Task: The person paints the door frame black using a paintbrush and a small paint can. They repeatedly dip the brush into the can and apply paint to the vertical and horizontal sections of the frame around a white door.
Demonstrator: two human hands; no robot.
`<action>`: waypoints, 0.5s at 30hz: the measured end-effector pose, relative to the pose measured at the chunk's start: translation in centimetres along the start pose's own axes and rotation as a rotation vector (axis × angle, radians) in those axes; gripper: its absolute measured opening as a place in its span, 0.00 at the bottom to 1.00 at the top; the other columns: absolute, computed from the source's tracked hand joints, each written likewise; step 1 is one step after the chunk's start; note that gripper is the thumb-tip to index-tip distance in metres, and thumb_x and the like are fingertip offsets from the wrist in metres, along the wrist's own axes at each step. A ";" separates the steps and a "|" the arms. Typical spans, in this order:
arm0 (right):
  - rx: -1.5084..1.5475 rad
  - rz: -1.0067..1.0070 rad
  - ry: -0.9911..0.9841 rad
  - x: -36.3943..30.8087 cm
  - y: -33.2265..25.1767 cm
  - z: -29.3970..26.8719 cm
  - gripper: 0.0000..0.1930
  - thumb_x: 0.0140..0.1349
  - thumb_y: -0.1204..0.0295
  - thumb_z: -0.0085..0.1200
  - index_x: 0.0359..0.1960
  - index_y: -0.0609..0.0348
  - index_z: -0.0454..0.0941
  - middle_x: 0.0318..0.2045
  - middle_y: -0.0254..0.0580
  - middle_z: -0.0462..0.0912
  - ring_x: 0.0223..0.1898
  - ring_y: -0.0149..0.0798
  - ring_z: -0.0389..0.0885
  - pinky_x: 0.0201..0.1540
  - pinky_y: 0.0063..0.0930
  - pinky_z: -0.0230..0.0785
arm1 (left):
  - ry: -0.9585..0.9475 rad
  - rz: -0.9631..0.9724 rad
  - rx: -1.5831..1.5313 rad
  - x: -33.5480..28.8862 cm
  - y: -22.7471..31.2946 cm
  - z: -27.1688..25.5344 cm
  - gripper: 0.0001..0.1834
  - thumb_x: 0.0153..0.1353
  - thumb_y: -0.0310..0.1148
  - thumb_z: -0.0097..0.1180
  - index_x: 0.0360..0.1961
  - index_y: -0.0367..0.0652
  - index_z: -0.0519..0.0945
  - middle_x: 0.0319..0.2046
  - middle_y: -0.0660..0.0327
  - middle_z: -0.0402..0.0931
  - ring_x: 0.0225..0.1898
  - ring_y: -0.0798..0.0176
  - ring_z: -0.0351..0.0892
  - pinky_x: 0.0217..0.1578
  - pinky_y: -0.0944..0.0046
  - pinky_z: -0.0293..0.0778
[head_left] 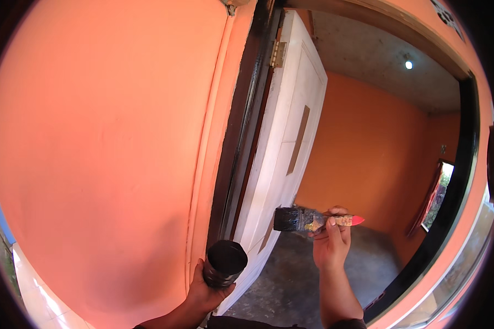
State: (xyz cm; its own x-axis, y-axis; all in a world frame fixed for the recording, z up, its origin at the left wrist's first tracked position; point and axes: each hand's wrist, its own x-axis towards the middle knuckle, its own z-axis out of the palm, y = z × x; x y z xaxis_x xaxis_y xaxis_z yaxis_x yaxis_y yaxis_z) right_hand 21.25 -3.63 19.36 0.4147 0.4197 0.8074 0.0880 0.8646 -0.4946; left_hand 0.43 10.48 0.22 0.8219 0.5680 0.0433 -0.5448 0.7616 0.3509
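My right hand [335, 241] grips a paintbrush [315, 219] by its handle, which has a red tip. Its bristles are coated in black and point left, in front of the white door. My left hand [207, 290] is wrapped round a dark cup-shaped container [225, 262], held low beside the door frame. The inside of the container looks black; how full it is I cannot tell. Close to both hands runs the dark, glossy door frame [241, 131], with the bristles apart from it.
The white door [274, 148] stands open on a brass-coloured hinge [278, 55]. A salmon-coloured wall [104, 142] fills the left side. Beyond the doorway lies a room with an orange wall [362, 148], a grey floor [291, 279], a lit bulb [409, 64] and a window [443, 186].
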 end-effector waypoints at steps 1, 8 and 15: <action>-0.004 0.011 -0.003 -0.2 -0.1 0.3 0.11 0.71 0.72 0.50 0.51 0.60 0.68 0.40 0.40 0.78 0.35 0.32 0.81 0.35 0.28 0.77 | -0.001 -0.006 -0.011 0.0 -0.1 0.2 0.35 0.67 0.70 0.38 0.63 0.58 0.69 0.59 0.60 0.71 0.59 0.55 0.72 0.52 0.47 0.75; -0.172 -0.009 -0.071 -1.7 -2.2 3.5 0.13 0.72 0.68 0.51 0.52 0.61 0.68 0.38 0.41 0.78 0.36 0.32 0.80 0.38 0.28 0.74 | -0.021 -0.098 0.041 -0.1 0.8 1.0 0.33 0.67 0.69 0.39 0.63 0.59 0.69 0.59 0.61 0.71 0.58 0.55 0.72 0.52 0.46 0.75; -0.295 -0.062 -0.067 -1.7 -3.6 7.5 0.14 0.72 0.67 0.53 0.51 0.62 0.70 0.39 0.40 0.79 0.38 0.30 0.79 0.39 0.26 0.72 | 0.001 -0.127 0.014 -1.7 2.1 1.5 0.29 0.69 0.67 0.39 0.64 0.68 0.69 0.61 0.65 0.72 0.59 0.54 0.73 0.53 0.43 0.75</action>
State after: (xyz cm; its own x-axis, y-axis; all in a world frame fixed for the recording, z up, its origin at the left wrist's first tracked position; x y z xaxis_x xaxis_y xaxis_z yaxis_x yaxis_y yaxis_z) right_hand 13.44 -5.37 22.19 0.3408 0.3945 0.8534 0.3741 0.7759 -0.5080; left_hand -1.88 10.59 2.27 0.8839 0.4677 -0.0027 -0.4343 0.8228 0.3667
